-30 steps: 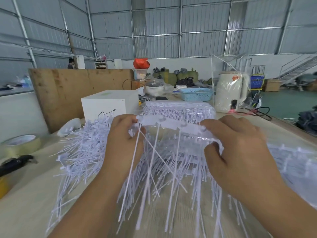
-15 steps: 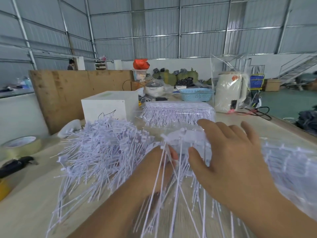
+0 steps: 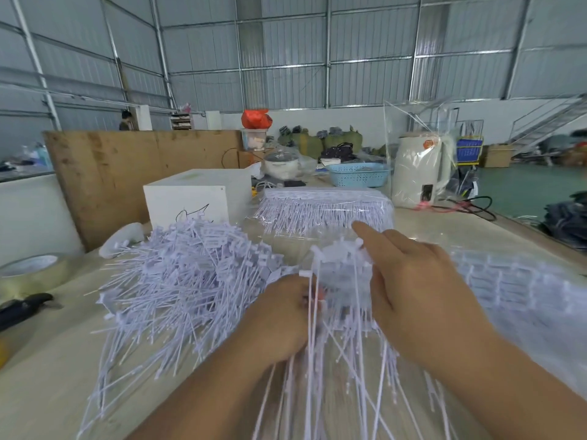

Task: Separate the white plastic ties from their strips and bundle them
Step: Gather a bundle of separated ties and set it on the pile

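Observation:
A big loose heap of separated white plastic ties (image 3: 184,281) lies on the table (image 3: 41,392) left of centre. My left hand (image 3: 282,315) grips a bunch of ties (image 3: 340,312) by their stems, heads pointing up. My right hand (image 3: 416,287) rests against the right side of that bunch, fingers stretched forward over the heads. A wrapped pack of ties on strips (image 3: 327,211) lies behind, and another batch in clear plastic (image 3: 514,287) lies to the right, partly hidden by my right arm.
A white box (image 3: 197,198) stands behind the heap, with a wooden board (image 3: 127,173) further back. A tape roll (image 3: 31,274) and a black tool (image 3: 22,309) sit at the left edge. A blue basket (image 3: 359,174) and a wrapped kettle (image 3: 419,173) stand at the back right.
Both hands dropped from holding a strip up high and came together. The ties are now gathered into one bunch held by my left hand, my right hand against it.

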The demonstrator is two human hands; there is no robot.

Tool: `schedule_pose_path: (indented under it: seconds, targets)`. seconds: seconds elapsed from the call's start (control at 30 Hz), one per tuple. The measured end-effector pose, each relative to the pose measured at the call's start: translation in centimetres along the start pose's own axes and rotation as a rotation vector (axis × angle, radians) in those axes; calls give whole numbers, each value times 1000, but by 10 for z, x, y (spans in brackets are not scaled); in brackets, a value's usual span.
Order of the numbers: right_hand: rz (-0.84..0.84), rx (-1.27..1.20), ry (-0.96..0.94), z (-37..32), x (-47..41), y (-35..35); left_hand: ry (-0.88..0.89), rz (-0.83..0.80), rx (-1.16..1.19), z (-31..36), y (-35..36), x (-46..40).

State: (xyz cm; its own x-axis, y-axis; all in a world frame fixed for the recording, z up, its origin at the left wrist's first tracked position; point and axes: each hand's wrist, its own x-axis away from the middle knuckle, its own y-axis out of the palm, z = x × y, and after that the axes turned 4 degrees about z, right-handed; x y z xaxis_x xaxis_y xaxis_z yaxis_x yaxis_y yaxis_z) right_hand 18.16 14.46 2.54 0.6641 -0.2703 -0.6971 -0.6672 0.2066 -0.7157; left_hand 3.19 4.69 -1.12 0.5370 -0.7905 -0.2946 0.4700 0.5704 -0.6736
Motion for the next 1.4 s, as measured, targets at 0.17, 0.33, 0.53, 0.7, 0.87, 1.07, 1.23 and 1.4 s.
schedule_pose_path:
  seconds: [0.17, 0.33, 0.53, 0.7, 0.87, 1.07, 1.23, 1.4]
  targets:
    - [-149, -37, 101, 7, -1, 6, -2, -67, -144, -16, -3, -3]
    - [-361, -166, 293, 18, -2, 17, -48, -123, -124, -16, -7, -3]
    - [-571, -94, 263, 12, 4, 36, -104, -145, -35, -8, -11, -1]
    - [-578, 71, 111, 11, 2, 57, -50, -149, -212, -5, -11, 2]
    - [-593, 74, 53, 20, 2, 63, -56, -155, -280, 0, -13, 5]
    - [-525, -26, 41, 30, 0, 61, -35, -118, -232, -2, -8, 8]
    - [-391, -98, 148, 30, -7, 37, 0, 13, -55, -6, -14, 4]
    - [-198, 59, 196, 25, -8, 6, 91, 295, -91, -6, -23, 1]
